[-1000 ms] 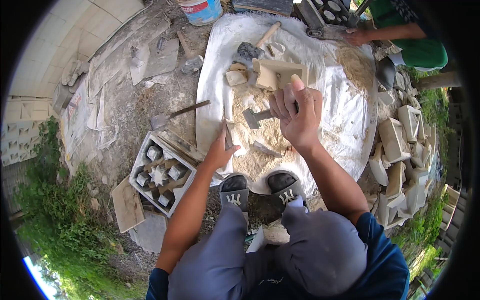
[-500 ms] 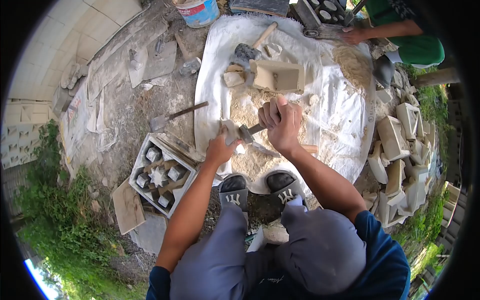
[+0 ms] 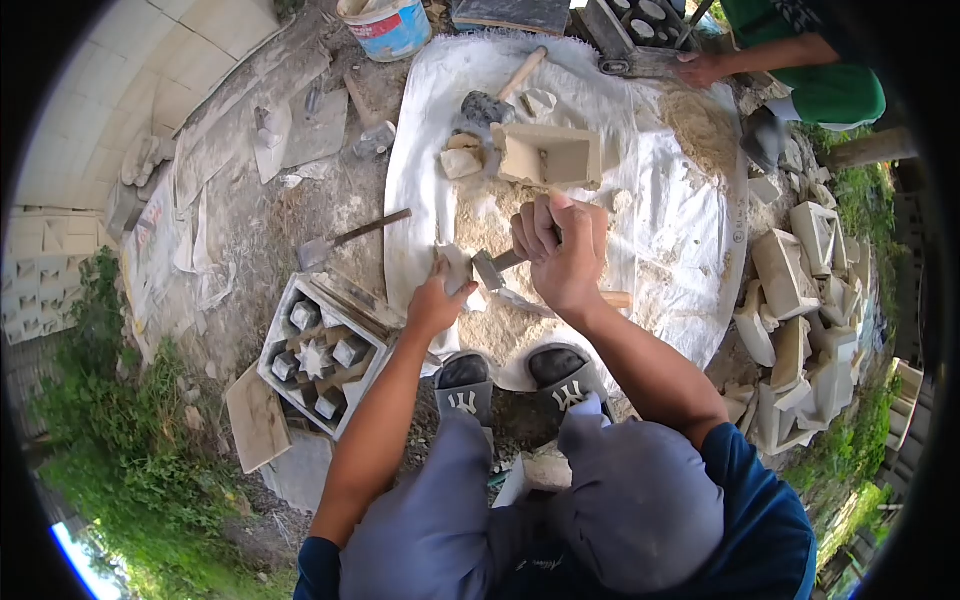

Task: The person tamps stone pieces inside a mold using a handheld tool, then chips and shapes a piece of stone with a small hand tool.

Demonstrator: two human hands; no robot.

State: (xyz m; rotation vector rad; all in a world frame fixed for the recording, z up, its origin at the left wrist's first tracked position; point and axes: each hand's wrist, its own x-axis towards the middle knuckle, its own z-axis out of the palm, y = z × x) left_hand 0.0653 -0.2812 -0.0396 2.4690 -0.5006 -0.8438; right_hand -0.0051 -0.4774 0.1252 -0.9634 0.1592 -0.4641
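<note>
My left hand (image 3: 440, 302) grips a pale, broken chunk of block (image 3: 453, 262) low over the white sheet. In my right hand (image 3: 566, 250), closed in a fist, is the handle of a hammer (image 3: 487, 271); its metal head is right beside the chunk, and I cannot tell whether they touch. Beneath my right hand lies a tool with a flat blade (image 3: 522, 302) and a wooden handle (image 3: 618, 299), partly hidden by my wrist. Pale crumbs and powder (image 3: 490, 332) cover the sheet around both hands. A broken hollow block (image 3: 548, 156) sits just beyond my right hand.
Farther off on the white sheet (image 3: 420, 140) lies a mallet (image 3: 487, 107). At left are a mould with several blocks inside (image 3: 318, 362) and a scraper (image 3: 318, 252). Broken blocks (image 3: 785, 275) are piled at right. Another person's hand (image 3: 703, 69) rests by a mould (image 3: 640, 55).
The whole view has shifted slightly to the left. Both hands keep their holds, and the hammer head stays close to the chunk, with only a small change in its tilt.
</note>
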